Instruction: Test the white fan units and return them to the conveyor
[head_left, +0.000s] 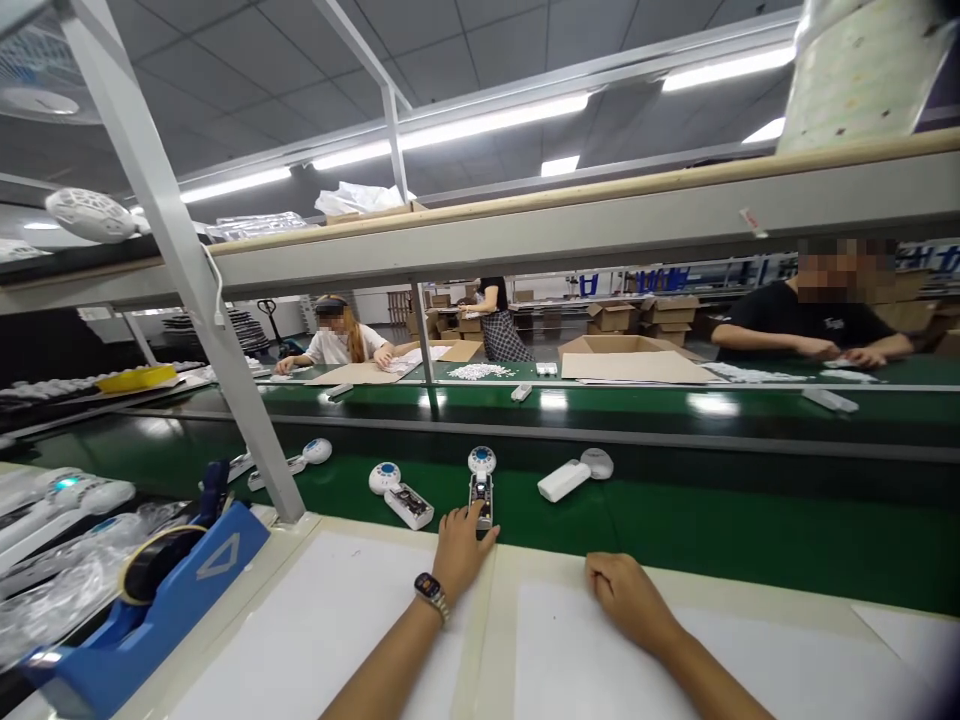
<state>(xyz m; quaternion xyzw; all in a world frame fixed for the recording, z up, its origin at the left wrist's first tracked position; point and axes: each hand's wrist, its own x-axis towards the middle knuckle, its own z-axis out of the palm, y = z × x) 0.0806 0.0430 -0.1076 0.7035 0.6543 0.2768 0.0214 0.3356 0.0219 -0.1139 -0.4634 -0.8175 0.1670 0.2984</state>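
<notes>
One device [481,486] lies partly under the left hand [460,550], seemingly touched.

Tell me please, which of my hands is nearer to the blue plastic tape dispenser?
Left. The left hand is right of the dispenser, touching an opened white device with round head; the right hand is farther right, at the far edge of the white worktop.

Green conveyor belt [712,535] — white round-headed devices [409,506] spaced along it; cream desk [501,620] in front — white sheets [322,620] flat, blue tape dispenser [187,595] at left.
</notes>
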